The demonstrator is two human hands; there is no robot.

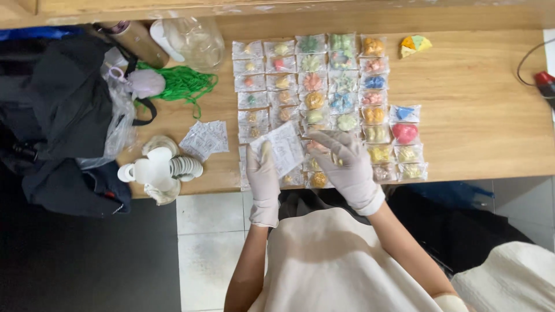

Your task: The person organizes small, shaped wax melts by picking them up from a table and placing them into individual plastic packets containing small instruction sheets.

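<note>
Cream apron (329, 260), nearest the lens, is seen above the wooden table (480, 115). Rows of small clear packets w/ coloured pieces (324, 98) are laid out approx. grid-wise; bottom row appears incomplete. Printed paper slip (283, 147) is pinched by gloved left hand (263, 179). Gloved right hand (347, 164) is curled over a packet; grip can't be confirmed.

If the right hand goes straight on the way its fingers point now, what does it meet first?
The right hand points up and to the left, over the rows of small clear packets. It would likely meet first the packets just beyond its fingertips, beside the white paper slip; its height above them is unclear.
</note>
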